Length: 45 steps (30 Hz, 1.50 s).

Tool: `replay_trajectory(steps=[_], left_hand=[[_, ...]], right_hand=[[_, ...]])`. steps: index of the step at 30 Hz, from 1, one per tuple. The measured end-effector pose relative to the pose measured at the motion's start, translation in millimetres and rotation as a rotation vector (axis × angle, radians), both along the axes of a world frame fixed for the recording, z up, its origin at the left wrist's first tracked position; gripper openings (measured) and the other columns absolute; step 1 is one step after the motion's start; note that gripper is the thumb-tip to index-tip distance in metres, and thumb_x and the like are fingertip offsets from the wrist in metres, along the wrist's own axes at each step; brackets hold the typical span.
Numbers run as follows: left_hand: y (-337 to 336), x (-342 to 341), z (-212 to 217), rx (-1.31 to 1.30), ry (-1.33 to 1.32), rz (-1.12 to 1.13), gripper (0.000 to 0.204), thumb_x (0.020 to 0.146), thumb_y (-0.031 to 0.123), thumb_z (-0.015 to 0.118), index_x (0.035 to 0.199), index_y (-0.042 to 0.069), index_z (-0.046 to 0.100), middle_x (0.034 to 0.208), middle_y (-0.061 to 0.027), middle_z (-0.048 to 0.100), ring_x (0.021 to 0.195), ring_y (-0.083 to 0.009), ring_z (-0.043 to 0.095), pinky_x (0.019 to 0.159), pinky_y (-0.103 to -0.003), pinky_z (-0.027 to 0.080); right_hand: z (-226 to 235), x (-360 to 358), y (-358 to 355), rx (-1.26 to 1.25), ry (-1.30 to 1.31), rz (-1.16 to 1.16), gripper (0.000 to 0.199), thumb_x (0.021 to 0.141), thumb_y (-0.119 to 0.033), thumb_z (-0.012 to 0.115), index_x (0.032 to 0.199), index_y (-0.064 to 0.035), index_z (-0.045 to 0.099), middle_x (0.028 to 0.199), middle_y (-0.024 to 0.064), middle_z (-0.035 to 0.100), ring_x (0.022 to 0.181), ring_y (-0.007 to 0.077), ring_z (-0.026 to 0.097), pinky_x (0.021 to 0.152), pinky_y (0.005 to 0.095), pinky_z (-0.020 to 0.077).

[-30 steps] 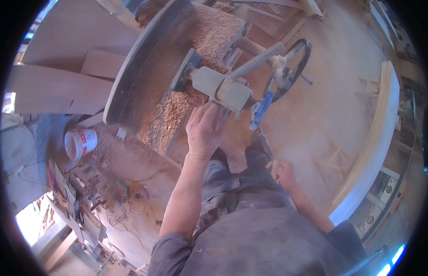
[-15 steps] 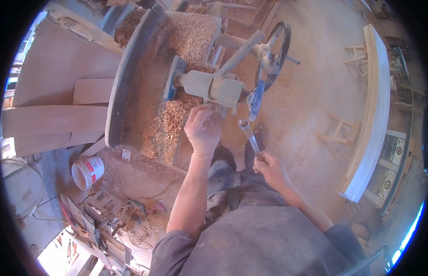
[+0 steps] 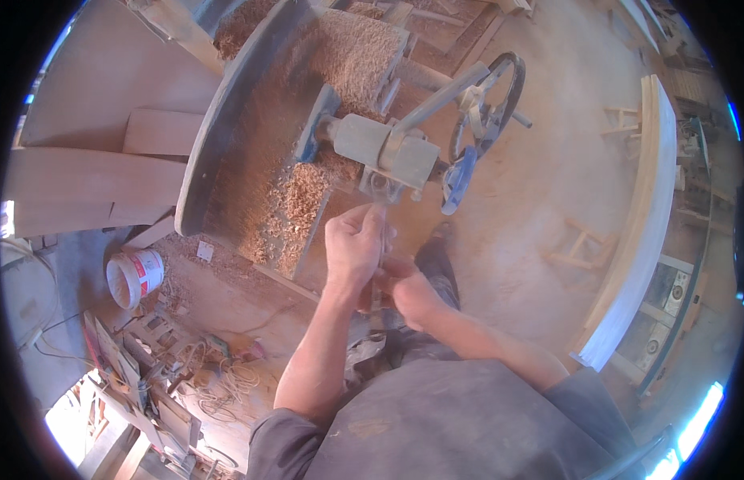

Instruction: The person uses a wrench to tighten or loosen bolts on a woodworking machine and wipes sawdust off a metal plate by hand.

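Seen from the head view, my left hand (image 3: 354, 244) and right hand (image 3: 412, 294) meet just below the grey-green machine head (image 3: 388, 152). Between them I hold a thin, rod-like piece (image 3: 381, 240), upright, its upper end just under the machine head. My left hand is curled closed around its upper part; my right hand is closed low on it, though I cannot tell how the fingers sit. What the piece is made of I cannot tell; I judge it light and stiff, easy to tip at its free end, so it is best held with one hand high and one low, as now. Above and left of my hands lie wood shavings (image 3: 296, 204). Up and right of them stands a dark handwheel (image 3: 492, 104). Far left of my left hand a white bucket (image 3: 136, 276) sits on the floor (image 3: 548, 176).
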<state>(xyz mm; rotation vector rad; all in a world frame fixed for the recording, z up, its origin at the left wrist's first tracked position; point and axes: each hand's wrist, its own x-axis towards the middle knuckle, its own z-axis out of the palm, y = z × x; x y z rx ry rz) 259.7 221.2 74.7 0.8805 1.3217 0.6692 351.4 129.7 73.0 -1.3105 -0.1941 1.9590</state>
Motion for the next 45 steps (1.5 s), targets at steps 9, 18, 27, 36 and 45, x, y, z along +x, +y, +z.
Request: replay_trajectory(steps=[9,18,27,36,45], left_hand=[[41,-19,22,0.003,0.342,-0.346,0.032,0.091,0.022,0.057,0.076,-0.004,0.067,0.062,-0.0125,0.063,0.055,-0.0217,0.062,0.057,-0.037,0.05],[-9,26,0,-0.166,-0.168,0.19,0.035,0.105,0.022,0.051,0.077,0.004,0.059,0.062,-0.0015,0.057,0.047,-0.0082,0.048,0.044,-0.024,0.038],[-25,48,-12,-0.217,-0.407,0.337,0.04,0.106,0.022,0.043,0.073,0.004,0.055,0.06,-0.0007,0.054,0.051,-0.0074,0.045,0.049,-0.027,0.038],[-17,21,10,-0.173,-0.284,0.178,0.037,0.104,0.021,0.048,0.075,0.001,0.058,0.062,-0.0028,0.058,0.047,-0.0088,0.052,0.045,-0.028,0.042],[9,-6,12,-0.151,-0.095,-0.089,0.042,0.104,0.023,0.049,0.07,0.001,0.061,0.06,-0.0048,0.061,0.045,-0.0095,0.052,0.043,-0.027,0.041]], right_hand=[[5,-35,30,-0.132,0.247,0.006,0.025,0.101,-0.01,0.052,0.125,-0.0035,0.057,0.112,0.0104,0.066,0.097,0.0234,0.067,0.083,0.0393,0.0562],[3,29,-11,0.045,-0.075,0.204,0.017,0.1,-0.015,0.052,0.108,-0.0008,0.058,0.084,0.0073,0.064,0.066,0.0179,0.062,0.057,0.0316,0.0479],[31,58,-3,-0.035,-0.266,0.179,0.021,0.104,-0.023,0.047,0.091,-0.0066,0.053,0.064,0.0007,0.048,0.05,0.0115,0.044,0.048,0.027,0.038],[28,17,-15,0.02,-0.325,0.084,0.022,0.105,-0.022,0.047,0.101,-0.0034,0.058,0.07,0.0019,0.054,0.054,0.0124,0.05,0.049,0.0267,0.0396],[43,-12,8,-0.05,-0.195,0.118,0.02,0.102,-0.015,0.049,0.113,-0.0004,0.058,0.096,0.008,0.065,0.075,0.0168,0.063,0.067,0.0317,0.0535]])
